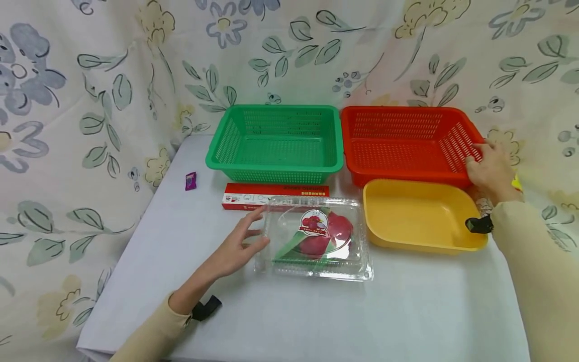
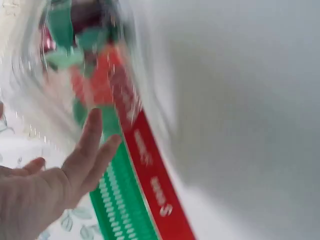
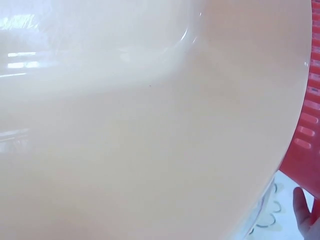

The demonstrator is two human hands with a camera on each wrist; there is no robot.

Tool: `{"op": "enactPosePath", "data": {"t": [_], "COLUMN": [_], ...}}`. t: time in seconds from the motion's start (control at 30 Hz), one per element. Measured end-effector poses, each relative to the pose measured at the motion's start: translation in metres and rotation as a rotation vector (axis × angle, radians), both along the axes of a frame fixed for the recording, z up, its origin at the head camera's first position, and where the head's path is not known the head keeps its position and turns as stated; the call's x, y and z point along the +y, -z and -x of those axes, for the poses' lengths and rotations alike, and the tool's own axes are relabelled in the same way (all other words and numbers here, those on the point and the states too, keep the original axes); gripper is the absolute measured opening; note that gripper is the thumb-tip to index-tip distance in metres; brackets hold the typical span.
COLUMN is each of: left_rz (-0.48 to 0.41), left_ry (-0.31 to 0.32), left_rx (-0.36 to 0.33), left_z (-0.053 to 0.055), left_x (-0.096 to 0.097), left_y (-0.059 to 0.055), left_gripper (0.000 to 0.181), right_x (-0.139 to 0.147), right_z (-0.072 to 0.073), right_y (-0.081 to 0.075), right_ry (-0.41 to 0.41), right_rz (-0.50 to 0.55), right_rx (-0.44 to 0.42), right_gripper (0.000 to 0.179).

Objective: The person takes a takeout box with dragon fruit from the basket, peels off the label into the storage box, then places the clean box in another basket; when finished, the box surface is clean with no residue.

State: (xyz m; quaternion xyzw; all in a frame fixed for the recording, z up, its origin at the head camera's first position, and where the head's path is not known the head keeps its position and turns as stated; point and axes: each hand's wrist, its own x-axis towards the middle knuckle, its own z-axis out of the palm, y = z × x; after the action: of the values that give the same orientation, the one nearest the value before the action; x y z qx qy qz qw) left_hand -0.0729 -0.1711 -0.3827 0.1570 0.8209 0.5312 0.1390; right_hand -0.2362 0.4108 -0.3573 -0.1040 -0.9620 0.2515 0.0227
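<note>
A clear plastic clamshell box point(image 1: 282, 229) lies on the table, with red rounded pieces and green leaf-like strips inside and a round label on its lid. At its left edge is my left hand point(image 1: 237, 246), fingers apart and nearly straight; whether they touch it cannot be told. My right hand point(image 1: 490, 171) grips the right rim of the red basket point(image 1: 393, 153), with fingertips over the inner side. The left wrist view shows the blurred box beyond the left fingers point(image 2: 87, 140). Only a digit of the right hand point(image 3: 302, 215) appears in the right wrist view.
A green basket point(image 1: 280, 151) stands left of the red one. Before it lies a red tomato sauce carton point(image 1: 246, 201), partly behind the clamshell. The yellow tray point(image 1: 416, 216) sits before the red basket. A small purple packet point(image 1: 191, 181) lies at the left.
</note>
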Motion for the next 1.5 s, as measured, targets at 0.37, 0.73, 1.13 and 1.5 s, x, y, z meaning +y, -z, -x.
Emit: {"op": "enactPosePath", "data": {"t": [0.37,0.73,1.13,1.5], "left_rz": [0.145,0.14,0.198,0.204], "left_ry": [0.074,0.127,0.153,0.189], "left_rx": [0.402,0.474,0.491,0.519], "left_z": [0.045,0.05,0.05,0.062], "left_x": [0.004,0.029,0.03,0.034], "left_y": [-0.001,0.014,0.016,0.017], "left_gripper": [0.075,0.064,0.058,0.057], "right_x": [-0.003,-0.005,-0.004,0.001], "right_z": [0.001,0.007,0.01,0.001], "right_y": [0.003,-0.001,0.002,-0.01], "right_ry": [-0.003,-0.019,-0.074,-0.106], "right_rz": [-0.026,-0.046,-0.072,-0.02], "right_rx": [0.007,0.004,0.009,0.069], "right_gripper": [0.062,0.062,0.06,0.061]}}
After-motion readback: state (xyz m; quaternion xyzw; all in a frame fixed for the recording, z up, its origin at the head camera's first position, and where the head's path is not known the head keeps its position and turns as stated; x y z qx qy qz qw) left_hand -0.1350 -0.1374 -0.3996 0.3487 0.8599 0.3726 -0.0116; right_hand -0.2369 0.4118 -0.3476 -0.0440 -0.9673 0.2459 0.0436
